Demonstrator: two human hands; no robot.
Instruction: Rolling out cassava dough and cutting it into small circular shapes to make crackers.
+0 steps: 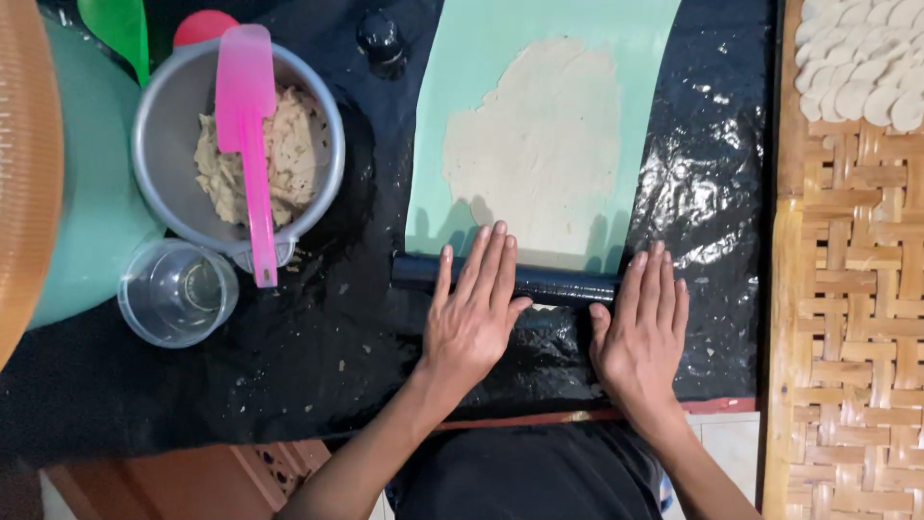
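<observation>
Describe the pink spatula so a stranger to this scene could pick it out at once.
Start at the black plastic sheet covering the work surface, then look to its upper left for the grey bowl of crumbly dough. The pink spatula lies across that bowl, blade at the top, handle reaching past the near rim. It is the only pink thing here, unlike the green scoop or clear cup nearby.

Both hands rest flat on the rolling pin (pixel 505 280), the left hand (pixel 472 313) left of the right hand (pixel 643 327). Behind the pin, dough (pixel 539 144) lies on a sheet (pixel 462 58). Left stands a bowl (pixel 154 125) holding a spatula (pixel 248 135); a cup (pixel 178 292) sits before it. A woven tray (pixel 847 289) lies right.
</observation>
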